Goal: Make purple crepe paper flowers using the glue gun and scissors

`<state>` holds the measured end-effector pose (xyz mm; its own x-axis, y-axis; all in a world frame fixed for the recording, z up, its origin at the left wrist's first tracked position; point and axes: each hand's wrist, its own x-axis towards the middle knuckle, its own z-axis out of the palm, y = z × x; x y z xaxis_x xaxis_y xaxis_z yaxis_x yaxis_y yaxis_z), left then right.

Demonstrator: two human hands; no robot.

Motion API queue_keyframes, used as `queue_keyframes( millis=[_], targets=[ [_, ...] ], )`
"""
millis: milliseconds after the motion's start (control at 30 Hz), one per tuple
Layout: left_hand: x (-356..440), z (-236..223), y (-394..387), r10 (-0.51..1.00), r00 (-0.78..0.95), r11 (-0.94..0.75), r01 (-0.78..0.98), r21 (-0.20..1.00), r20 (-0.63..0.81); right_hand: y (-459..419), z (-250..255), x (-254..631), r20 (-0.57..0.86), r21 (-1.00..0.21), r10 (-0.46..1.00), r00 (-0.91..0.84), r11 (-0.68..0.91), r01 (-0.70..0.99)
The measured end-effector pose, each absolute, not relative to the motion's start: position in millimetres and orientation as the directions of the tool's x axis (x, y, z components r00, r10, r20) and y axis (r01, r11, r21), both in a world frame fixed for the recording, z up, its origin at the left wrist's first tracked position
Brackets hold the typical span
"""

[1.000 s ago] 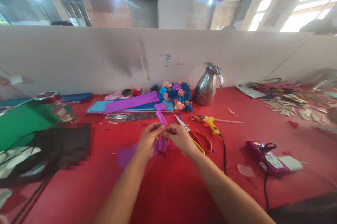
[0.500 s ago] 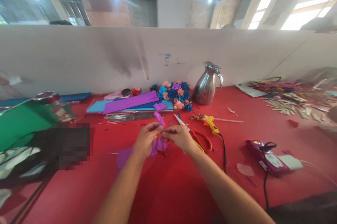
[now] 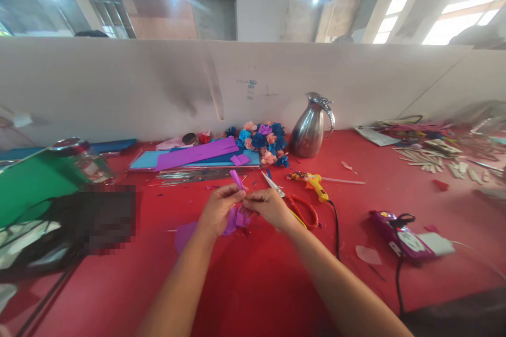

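My left hand (image 3: pixel 220 208) pinches a narrow purple crepe paper strip (image 3: pixel 237 179), whose folded end rises above the fingertips. Thumb to fingers, my right hand (image 3: pixel 268 207) closes on the strip's lower end, its tips touching the left ones; the exact grip is partly hidden. Below the hands lie a crumpled purple paper piece (image 3: pixel 242 218) and a flat purple sheet (image 3: pixel 184 236), partly behind the left wrist. Scissors (image 3: pixel 302 211) with red and yellow handles rest just right of my right hand. A yellow glue gun (image 3: pixel 315 185) lies beyond them.
Paper flowers (image 3: pixel 264 142) in blue, pink and purple sit at the back beside a steel jug (image 3: pixel 309 128). Purple crepe sheets (image 3: pixel 197 153) lie left of them. A purple power strip (image 3: pixel 403 238) with cords is at right; a glass jar (image 3: pixel 89 160) stands at left.
The upper part of the purple strip shows shorter and leans more to the left above the fingers. Both hands stay nearly in place, fingertips together.
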<state>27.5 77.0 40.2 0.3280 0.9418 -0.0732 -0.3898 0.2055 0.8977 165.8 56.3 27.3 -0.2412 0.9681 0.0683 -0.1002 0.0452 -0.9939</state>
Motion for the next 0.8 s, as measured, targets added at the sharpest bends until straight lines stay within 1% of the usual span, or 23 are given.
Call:
queue_keyframes(
  millis=[233, 333, 467, 567, 700, 800],
  targets=[
    [30, 42, 75, 0.960, 0.267, 0.196, -0.406, 0.893, -0.089, 56, 25, 164, 0.046, -0.998, 0.966, -0.254, 0.034, -0.051],
    [30, 43, 74, 0.970, 0.229, 0.156, -0.353, 0.923, -0.076, 56, 25, 163, 0.035, -0.999, 0.965, -0.258, 0.025, -0.044],
    [29, 41, 76, 0.984, 0.180, 0.055, -0.263, 0.963, -0.007, 56, 23, 161, 0.043, -0.999, 0.964, -0.264, 0.033, -0.042],
    [29, 37, 76, 0.989, 0.143, -0.018, -0.204, 0.979, 0.047, 59, 17, 159, 0.101, -0.995, 0.968, -0.231, 0.094, -0.038],
    [33, 34, 76, 0.992, 0.071, -0.100, -0.120, 0.988, 0.109, 63, 9, 159, 0.199, -0.969, 0.971, -0.131, 0.215, 0.119],
    [34, 33, 76, 0.984, 0.031, -0.172, -0.052, 0.984, 0.174, 64, 10, 160, 0.229, -0.955, 0.971, -0.069, 0.238, 0.180]
  ],
)
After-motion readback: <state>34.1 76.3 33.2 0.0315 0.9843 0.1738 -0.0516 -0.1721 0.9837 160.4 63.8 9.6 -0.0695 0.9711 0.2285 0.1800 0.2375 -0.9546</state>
